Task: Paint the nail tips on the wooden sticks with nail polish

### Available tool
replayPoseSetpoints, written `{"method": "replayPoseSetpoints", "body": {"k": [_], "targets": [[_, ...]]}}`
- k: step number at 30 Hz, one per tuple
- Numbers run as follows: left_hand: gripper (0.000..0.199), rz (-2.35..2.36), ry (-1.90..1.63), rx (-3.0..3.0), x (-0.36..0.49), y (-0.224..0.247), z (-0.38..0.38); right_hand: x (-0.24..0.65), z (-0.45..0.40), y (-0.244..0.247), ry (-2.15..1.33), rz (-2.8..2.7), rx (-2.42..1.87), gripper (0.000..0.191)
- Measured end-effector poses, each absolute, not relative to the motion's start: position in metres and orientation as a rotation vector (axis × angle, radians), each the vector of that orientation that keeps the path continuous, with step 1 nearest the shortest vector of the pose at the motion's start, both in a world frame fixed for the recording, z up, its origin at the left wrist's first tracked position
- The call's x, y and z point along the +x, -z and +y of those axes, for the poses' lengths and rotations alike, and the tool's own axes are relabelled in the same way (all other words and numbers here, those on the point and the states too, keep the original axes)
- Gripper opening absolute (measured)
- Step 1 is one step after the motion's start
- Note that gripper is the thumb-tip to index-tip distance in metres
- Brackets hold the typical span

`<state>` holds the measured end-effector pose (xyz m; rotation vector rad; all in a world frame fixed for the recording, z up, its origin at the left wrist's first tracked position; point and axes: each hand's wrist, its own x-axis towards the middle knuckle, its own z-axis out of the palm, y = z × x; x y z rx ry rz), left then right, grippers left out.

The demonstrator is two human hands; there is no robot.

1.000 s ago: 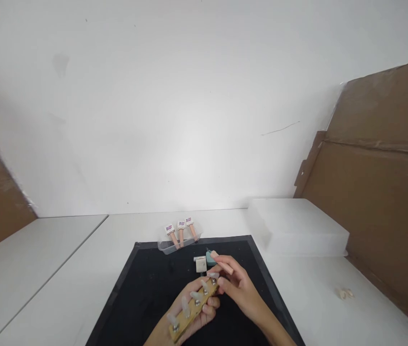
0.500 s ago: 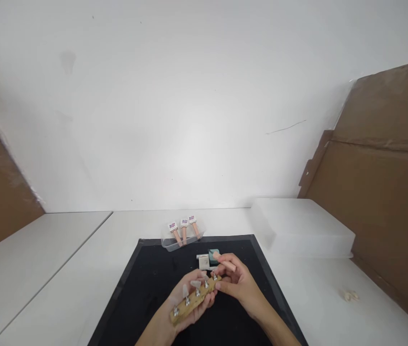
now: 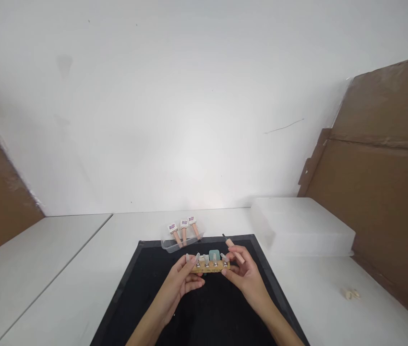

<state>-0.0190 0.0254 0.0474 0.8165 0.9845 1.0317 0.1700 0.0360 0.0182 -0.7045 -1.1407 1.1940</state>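
My left hand (image 3: pixel 180 278) grips the left end of a wooden nail-tip stand (image 3: pixel 209 270), a narrow bar held level above the black mat. Several metal posts on it carry pale, translucent nail tips (image 3: pixel 215 258). Between the upper fingers of my right hand (image 3: pixel 245 271) is a nail polish brush (image 3: pixel 235 252), its pink handle slanted and its dark bristle end pointing up and left. The thumb of that hand touches the stand's right end. Just behind the stand lies a teal piece (image 3: pixel 214 254); a whitish object beside it is mostly hidden.
Three nail polish bottles (image 3: pixel 184 224) with pink caps lie in a clear tray (image 3: pixel 171 248) at the back edge of the black mat (image 3: pixel 132 298). A translucent plastic box (image 3: pixel 305 228) stands at the right. Small beige bits (image 3: pixel 350 293) lie nearer. Cardboard walls (image 3: pixel 380 182) flank the table.
The stand has turned from a slant to level and moved up and right. My left hand has shifted to its left end. The brush has swung so its bristles point up and away.
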Motion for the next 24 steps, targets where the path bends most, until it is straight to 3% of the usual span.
{"method": "replayPoseSetpoints", "body": {"k": [12, 24], "targets": [[0.036, 1.096, -1.037, 0.833, -0.008, -0.037, 0.028, 0.168, 0.037, -0.008, -1.107, -1.301, -0.966, 0.024], [0.036, 1.106, -0.986, 0.888, -0.003, -0.037, 0.023, 0.166, 0.036, -0.010, -1.034, -1.351, -1.121, 0.029]]}}
